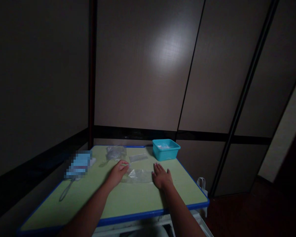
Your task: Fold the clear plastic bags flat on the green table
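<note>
A clear plastic bag (139, 176) lies flat on the light green table (128, 204), stretched between my two hands. At its left end my left hand (119, 171) pinches the plastic between thumb and fingers. My right hand (161, 176) rests palm down on the bag's right end, fingers extended. Just beyond the bag lies a small clear flat packet (138, 157). Behind my left hand sits a crumpled heap of clear plastic bags (115, 153).
A turquoise plastic basket (165, 152) with clear material inside stands at the table's back right. At the left edge lies a blurred blue item (79, 164) with a strap (67, 189). Dark wall panels (143, 72) rise behind. A white bag (202, 185) hangs at right.
</note>
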Motion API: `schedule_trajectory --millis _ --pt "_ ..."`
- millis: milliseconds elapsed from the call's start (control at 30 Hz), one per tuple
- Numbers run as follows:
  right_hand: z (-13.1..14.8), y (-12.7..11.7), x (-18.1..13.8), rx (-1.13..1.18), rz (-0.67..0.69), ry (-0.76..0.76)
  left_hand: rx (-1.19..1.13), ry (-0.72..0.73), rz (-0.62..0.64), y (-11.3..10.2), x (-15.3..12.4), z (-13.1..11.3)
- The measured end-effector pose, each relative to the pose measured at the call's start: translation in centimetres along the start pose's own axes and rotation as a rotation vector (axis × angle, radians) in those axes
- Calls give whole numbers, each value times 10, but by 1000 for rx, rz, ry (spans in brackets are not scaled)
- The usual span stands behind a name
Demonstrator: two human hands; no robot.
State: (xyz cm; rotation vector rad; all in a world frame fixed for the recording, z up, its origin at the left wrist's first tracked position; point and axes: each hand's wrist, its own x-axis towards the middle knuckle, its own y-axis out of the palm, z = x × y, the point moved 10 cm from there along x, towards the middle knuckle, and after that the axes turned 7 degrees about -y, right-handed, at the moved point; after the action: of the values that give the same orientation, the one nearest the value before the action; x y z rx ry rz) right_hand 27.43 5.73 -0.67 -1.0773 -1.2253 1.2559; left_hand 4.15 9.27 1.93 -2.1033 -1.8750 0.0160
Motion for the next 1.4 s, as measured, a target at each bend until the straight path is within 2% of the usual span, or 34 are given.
schedule_trajectory --millis 100,200,300,733,1067,1300,1400 --pt "0 -1 -1 10 12 3 214 57 36 7 -9 -6" --pt "0 -1 0 25 7 -3 304 101 63 10 -14 -8" --pt "0 -1 0 29 -4 -7 328 91 107 12 -13 -3" --pt "-1 1 1 35 -20 -13 240 65 71 -1 1 18" --pt "-1 0 0 40 -29 -10 276 22 0 -16 9 31" --pt "-2 0 1 48 -30 -15 402 35 -52 -19 4 18" --pt "-2 1 2 50 -27 -20 584 77 -163 -26 -1 3"
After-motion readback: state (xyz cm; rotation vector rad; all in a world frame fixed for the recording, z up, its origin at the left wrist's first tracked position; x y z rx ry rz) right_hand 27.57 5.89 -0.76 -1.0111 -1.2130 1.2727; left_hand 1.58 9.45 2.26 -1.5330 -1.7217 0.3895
